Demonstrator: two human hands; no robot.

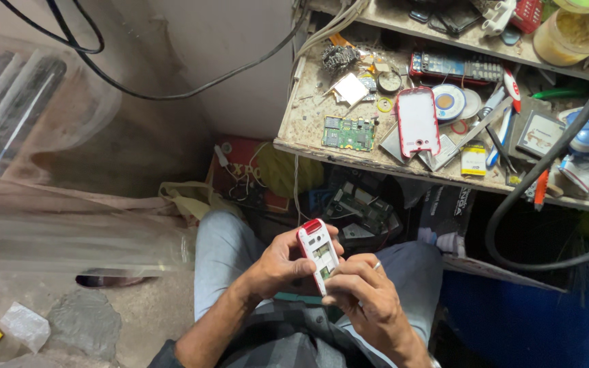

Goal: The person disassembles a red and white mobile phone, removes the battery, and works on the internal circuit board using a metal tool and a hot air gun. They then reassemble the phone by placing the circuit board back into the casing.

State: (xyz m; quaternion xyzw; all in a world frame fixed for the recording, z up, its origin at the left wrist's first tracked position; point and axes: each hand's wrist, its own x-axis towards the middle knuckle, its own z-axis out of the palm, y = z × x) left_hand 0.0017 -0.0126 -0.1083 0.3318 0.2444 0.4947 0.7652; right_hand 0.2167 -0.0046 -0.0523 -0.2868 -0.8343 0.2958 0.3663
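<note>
Both hands hold an opened red-and-white phone body over the lap.

The right hand covers the lower end of the phone body, fingers curled onto it; the left hand cups it from behind, thumb along its edge. Above, a cluttered workbench carries a red-rimmed back cover and a green circuit board, well apart.

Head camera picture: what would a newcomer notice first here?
Low in the middle, the left hand and right hand hold an opened red and white phone above the lap. On the cluttered workbench above lie its red-rimmed back cover and a green circuit board.
</note>
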